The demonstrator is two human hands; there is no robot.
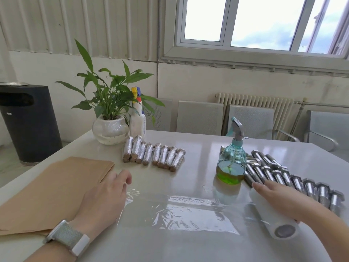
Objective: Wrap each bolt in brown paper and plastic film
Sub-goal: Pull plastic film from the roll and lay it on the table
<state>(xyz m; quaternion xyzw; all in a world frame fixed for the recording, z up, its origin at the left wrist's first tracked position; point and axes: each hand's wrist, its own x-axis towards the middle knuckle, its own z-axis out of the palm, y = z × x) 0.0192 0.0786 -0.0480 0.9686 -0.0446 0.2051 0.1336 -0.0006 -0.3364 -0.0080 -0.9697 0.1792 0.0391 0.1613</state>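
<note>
flat brown paper sheets (56, 188) at table (188, 248) left edge | left hand (102, 201) relaxed, pressing clear plastic film (181, 210) flat | right hand (279, 199) grasping white film roll (272, 218) | bare steel bolts (294, 178) along right edge | risk: film clings and creases if the pressing hand slips

A single head-worn wide-angle view looks forward and down across the desk (188, 246) from its near edge. The teal spray bottle (232, 163) stands about mid-frame, slightly right of centre, at middle distance. Nearer the camera than the bottle, the hands enter from the bottom corners, large and close. Beyond the bottle, the view faces a wall with a radiator (255, 104), and above it the window (264, 25) fills the upper right. Straight lines bow toward the edges.
</note>
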